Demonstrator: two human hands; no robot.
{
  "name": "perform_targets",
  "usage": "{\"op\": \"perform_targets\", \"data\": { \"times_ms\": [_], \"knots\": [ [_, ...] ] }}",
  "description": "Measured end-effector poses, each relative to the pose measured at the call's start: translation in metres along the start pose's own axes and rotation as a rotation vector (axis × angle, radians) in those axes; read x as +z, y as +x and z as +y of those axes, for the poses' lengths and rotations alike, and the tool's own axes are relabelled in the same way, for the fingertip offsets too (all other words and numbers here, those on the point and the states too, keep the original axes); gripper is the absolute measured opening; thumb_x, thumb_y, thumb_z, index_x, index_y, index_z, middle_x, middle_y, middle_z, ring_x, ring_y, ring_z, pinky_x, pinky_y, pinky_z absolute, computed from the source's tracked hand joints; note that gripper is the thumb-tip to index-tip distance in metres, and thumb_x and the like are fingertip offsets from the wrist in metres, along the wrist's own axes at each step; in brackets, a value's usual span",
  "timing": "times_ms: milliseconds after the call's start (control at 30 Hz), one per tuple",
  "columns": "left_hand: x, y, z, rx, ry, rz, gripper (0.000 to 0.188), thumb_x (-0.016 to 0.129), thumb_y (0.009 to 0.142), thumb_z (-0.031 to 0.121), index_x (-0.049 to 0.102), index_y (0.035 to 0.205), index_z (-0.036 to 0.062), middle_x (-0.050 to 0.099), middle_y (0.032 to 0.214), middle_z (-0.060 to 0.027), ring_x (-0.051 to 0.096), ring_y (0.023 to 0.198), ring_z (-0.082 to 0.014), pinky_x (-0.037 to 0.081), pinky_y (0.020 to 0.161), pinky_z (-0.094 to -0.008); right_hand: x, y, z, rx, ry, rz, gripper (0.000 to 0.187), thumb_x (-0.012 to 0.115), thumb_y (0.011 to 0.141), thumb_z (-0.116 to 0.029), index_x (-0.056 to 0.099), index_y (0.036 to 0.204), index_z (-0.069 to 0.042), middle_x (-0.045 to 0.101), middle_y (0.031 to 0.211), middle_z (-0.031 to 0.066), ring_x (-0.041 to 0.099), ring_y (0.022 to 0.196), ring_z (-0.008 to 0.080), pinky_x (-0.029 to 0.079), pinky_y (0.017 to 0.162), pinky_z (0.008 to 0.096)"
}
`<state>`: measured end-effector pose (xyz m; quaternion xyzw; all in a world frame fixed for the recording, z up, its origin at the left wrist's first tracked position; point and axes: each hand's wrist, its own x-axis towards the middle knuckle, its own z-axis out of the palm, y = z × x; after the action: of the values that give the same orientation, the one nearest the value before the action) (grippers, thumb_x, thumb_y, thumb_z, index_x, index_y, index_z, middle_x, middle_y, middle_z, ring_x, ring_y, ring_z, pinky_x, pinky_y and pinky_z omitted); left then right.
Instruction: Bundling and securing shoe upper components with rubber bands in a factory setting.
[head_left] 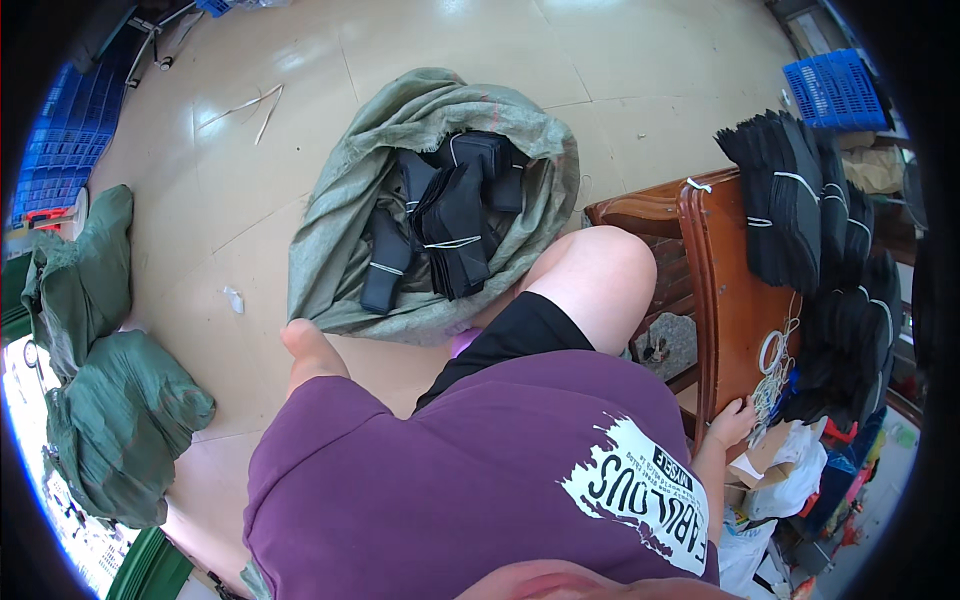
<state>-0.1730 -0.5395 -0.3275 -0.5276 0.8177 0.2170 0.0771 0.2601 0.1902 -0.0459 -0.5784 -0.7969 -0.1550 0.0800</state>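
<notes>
My right hand [735,422] is at the near edge of a brown wooden bench [728,300], fingers curled in against a loose bundle of pale strings [770,388]. A white ring-shaped roll [770,352] lies beside the strings. Only a short bare piece of my left arm shows beyond the purple sleeve; my left hand is out of sight. In front of me stands a grey-green woven sack [335,235], its mouth rolled wide. Inside are several tied bundles of flat black pieces [455,230], bound with light string.
More tied black bundles [785,200] are stacked along the bench's right side. Blue plastic crates [835,90] stand at the far right and far left. Full green sacks [130,425] sit at the left. Paper and plastic bags [790,465] lie near my right hand.
</notes>
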Motion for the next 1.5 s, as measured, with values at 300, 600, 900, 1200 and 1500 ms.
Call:
{"op": "perform_targets", "data": {
  "times_ms": [300, 600, 900, 1200, 1500],
  "knots": [
    [-0.034, -0.136, 0.097, -0.119, 0.207, -0.017, 0.066, 0.055, 0.084, 0.017, 0.038, 0.147, 0.0094, 0.035, 0.152, -0.0192, 0.039, 0.138, -0.0309, 0.037, 0.108, -0.0472, -0.007, -0.002, -0.029, 0.066, 0.033, -0.026, 0.037, 0.054, 0.091, -0.029, 0.065, 0.12, -0.007, 0.062, 0.122, 0.0169, 0.055, 0.115, 0.0349, 0.041, 0.101, 0.0457],
    [0.026, -0.225, 0.269, 1.41, -0.323, -0.014, 0.059, 0.068, 0.078, 0.014, 0.053, 0.135, 0.0104, 0.051, 0.137, -0.0159, 0.046, 0.128, -0.0359, 0.037, 0.109, -0.0431, -0.011, -0.013, -0.053, 0.01, 0.138, 0.149, 0.03, 0.063, 0.083, -0.024, 0.065, 0.109, -0.01, 0.061, 0.109, 0.0123, 0.055, 0.105, 0.0346, 0.045, 0.091, 0.0484],
    [-0.092, -0.613, 0.349, 2.742, -0.2, -0.297, 0.076, 0.076, 0.073, 0.011, 0.049, 0.142, 0.0271, 0.044, 0.146, -0.0086, 0.042, 0.135, -0.0357, 0.036, 0.109, -0.0529, -0.023, -0.017, -0.057, 0.131, 0.256, 0.106, 0.031, 0.065, 0.081, -0.024, 0.064, 0.109, -0.011, 0.059, 0.114, 0.0098, 0.05, 0.114, 0.0319, 0.041, 0.096, 0.0472],
    [-0.081, -0.729, 0.386, 2.758, 0.399, -0.132, 0.081, 0.072, 0.076, 0.008, 0.038, 0.147, 0.0284, 0.042, 0.15, -0.009, 0.047, 0.128, -0.0477, 0.048, 0.102, -0.047, -0.027, -0.016, -0.058, 0.156, 0.303, 0.086, 0.034, 0.064, 0.081, -0.026, 0.064, 0.112, -0.011, 0.057, 0.118, 0.0094, 0.049, 0.116, 0.0306, 0.038, 0.099, 0.047],
    [-0.107, -0.641, 0.425, 2.084, -0.646, -0.473, 0.07, 0.079, 0.075, 0.019, 0.05, 0.137, 0.0061, 0.065, 0.119, -0.0199, 0.064, 0.112, -0.0319, 0.049, 0.096, -0.0391, -0.025, -0.018, -0.062, 0.106, 0.344, 0.072, 0.034, 0.063, 0.081, -0.026, 0.064, 0.111, -0.011, 0.057, 0.117, 0.0099, 0.049, 0.115, 0.0313, 0.037, 0.099, 0.0484]
  ]
}}
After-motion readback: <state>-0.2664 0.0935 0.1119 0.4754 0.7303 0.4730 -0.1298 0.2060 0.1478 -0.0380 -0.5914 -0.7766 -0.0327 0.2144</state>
